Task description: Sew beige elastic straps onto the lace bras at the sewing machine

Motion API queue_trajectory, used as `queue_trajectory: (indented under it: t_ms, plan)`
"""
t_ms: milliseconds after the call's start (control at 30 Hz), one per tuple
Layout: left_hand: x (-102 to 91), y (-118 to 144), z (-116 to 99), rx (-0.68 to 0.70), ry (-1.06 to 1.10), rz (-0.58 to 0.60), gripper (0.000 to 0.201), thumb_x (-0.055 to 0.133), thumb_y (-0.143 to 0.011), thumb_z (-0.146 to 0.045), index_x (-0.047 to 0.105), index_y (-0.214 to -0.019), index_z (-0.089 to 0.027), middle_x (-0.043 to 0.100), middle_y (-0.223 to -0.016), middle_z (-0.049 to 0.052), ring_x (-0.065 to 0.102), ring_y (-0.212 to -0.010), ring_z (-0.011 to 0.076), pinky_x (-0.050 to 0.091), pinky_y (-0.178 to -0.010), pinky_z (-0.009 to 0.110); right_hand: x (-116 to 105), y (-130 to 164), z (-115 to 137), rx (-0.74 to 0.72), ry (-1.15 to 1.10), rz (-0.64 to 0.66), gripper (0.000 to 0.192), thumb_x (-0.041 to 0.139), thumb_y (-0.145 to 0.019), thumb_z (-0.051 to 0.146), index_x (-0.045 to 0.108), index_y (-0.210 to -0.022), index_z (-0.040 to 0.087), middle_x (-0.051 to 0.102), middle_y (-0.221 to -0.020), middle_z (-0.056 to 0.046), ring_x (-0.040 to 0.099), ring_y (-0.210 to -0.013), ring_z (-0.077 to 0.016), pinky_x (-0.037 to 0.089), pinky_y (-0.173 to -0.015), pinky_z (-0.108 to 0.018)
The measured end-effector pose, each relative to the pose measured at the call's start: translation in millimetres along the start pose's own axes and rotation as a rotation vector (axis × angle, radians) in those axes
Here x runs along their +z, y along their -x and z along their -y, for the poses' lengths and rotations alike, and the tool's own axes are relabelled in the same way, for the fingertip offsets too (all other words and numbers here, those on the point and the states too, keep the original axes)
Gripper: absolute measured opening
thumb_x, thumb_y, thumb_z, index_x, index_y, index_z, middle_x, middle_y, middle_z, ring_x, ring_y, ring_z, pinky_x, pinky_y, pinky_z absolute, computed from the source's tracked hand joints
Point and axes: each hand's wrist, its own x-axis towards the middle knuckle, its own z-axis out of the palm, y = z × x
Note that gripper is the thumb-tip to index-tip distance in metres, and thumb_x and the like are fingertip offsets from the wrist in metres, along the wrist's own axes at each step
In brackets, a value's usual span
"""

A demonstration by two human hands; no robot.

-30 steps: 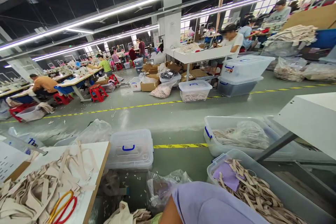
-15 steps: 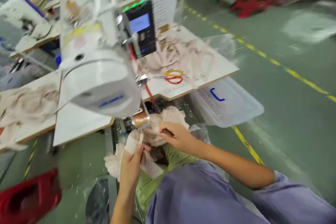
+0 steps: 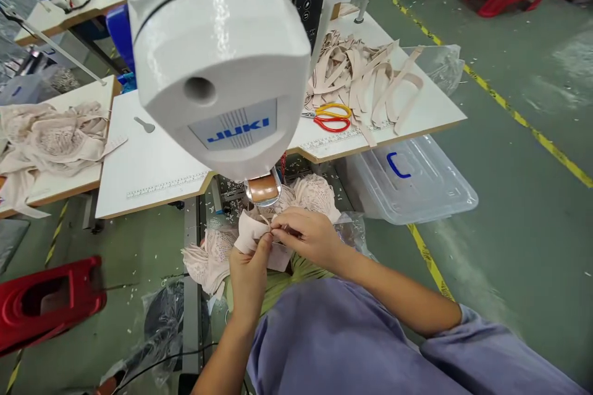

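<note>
A beige lace bra lies gathered across my lap, below the head of a white sewing machine. My left hand is closed on a smooth beige band of it, thumb on top. Against the left thumb, my right hand pinches the edge of the same band, its fingertips close together. The sewing machine's lower end, with a brown part behind a clear guard, hangs just above both hands. More of the lace bra spills out left of the left wrist.
Scissors with yellow and red handles lie on the white table, beside a heap of beige strips. Beige garments are piled at left. A lidded clear box stands at right, a red stool at lower left.
My right hand has moved left and down to meet the left hand at the band's edge. The view has shifted closer to the sewing machine head.
</note>
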Motion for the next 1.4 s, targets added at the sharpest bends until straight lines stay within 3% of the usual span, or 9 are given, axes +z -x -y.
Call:
queue_trajectory:
  t_ms: [133,267,467,567,733,900,1067,1267,1400]
  plan:
    - [-0.9,1,0,0.148,-0.234,0.013,0.028,0.069,-0.085,-0.035,0.077,-0.102,-0.014,0.078,-0.093,0.006,0.071,-0.090,0.0229,0.055,-0.079,0.030,-13,-3,-5,0.057,-0.068,0.145,0.003,0.064,-0.083,0.018,0.066,-0.081,0.019,0.063,-0.074,0.002,0.051,-0.057,-0.0073,0.035,-0.057,-0.020]
    - [-7.1,1,14,0.273,-0.317,0.104,0.023,0.065,-0.087,-0.033,0.077,-0.092,-0.014,0.076,-0.081,0.006,0.070,-0.078,0.0218,0.056,-0.074,0.031,-22,-3,0,0.025,-0.029,0.250,0.007,0.059,-0.078,0.013,0.061,-0.074,0.018,0.056,-0.069,0.002,0.048,-0.060,-0.0089,0.032,-0.058,-0.021]
    - [-16.1,-1,28,0.205,-0.260,0.170,0.024,0.062,-0.088,-0.035,0.071,-0.076,-0.015,0.071,-0.069,0.004,0.066,-0.063,0.0179,0.054,-0.062,0.028,-19,0,0,-0.021,-0.002,0.386,0.013,0.052,-0.088,0.017,0.061,-0.079,0.018,0.057,-0.073,-0.001,0.051,-0.068,-0.0124,0.035,-0.063,-0.024]
    - [-16.7,-4,23,0.170,-0.232,0.198,0.019,0.062,-0.087,-0.032,0.069,-0.081,-0.015,0.068,-0.067,0.002,0.062,-0.060,0.0151,0.051,-0.059,0.025,-13,3,-4,0.038,-0.028,0.391,0.013,0.053,-0.087,0.018,0.061,-0.076,0.018,0.055,-0.071,0.000,0.051,-0.066,-0.0127,0.036,-0.062,-0.024]
    - [-14.2,-10,12,0.150,-0.211,0.227,0.018,0.064,-0.087,-0.032,0.069,-0.088,-0.015,0.069,-0.082,0.004,0.062,-0.077,0.0170,0.050,-0.071,0.026,-6,6,-10,0.180,-0.073,0.316,0.007,0.059,-0.082,0.019,0.064,-0.077,0.018,0.061,-0.075,-0.001,0.055,-0.070,-0.0131,0.038,-0.065,-0.024]
    - [-12.8,-14,11,0.188,-0.320,0.161,0.023,0.065,-0.087,-0.036,0.072,-0.090,-0.015,0.071,-0.085,0.005,0.062,-0.081,0.0193,0.049,-0.074,0.029,-15,0,-9,0.236,-0.105,0.309,0.008,0.062,-0.082,0.022,0.068,-0.079,0.018,0.064,-0.075,0.000,0.056,-0.071,-0.0129,0.039,-0.067,-0.024]
    - [-16.8,-23,2,0.137,-0.347,0.326,0.027,0.057,-0.093,-0.041,0.068,-0.093,-0.016,0.067,-0.076,0.002,0.058,-0.069,0.0158,0.046,-0.068,0.027,-32,-2,-11,0.359,-0.237,0.345,0.016,0.055,-0.087,0.022,0.069,-0.093,0.020,0.068,-0.086,0.000,0.055,-0.071,-0.0110,0.039,-0.066,-0.023]
    - [-12.8,-25,-16,0.237,-0.402,0.453,0.022,0.055,-0.095,-0.035,0.064,-0.085,-0.018,0.065,-0.082,0.005,0.059,-0.082,0.0183,0.047,-0.077,0.028,-46,-2,-4,0.249,-0.087,0.376,0.016,0.056,-0.085,0.020,0.051,-0.101,0.021,0.052,-0.074,0.006,0.044,-0.062,-0.0100,0.032,-0.062,-0.024]
    - [-6.9,-21,-20,0.298,-0.423,0.454,0.019,0.056,-0.093,-0.033,0.066,-0.087,-0.018,0.066,-0.082,0.006,0.059,-0.078,0.0192,0.047,-0.074,0.029,-51,-4,2,0.189,-0.048,0.440,0.015,0.051,-0.083,0.013,0.047,-0.095,0.021,0.044,-0.066,0.008,0.038,-0.056,-0.0102,0.026,-0.058,-0.024]
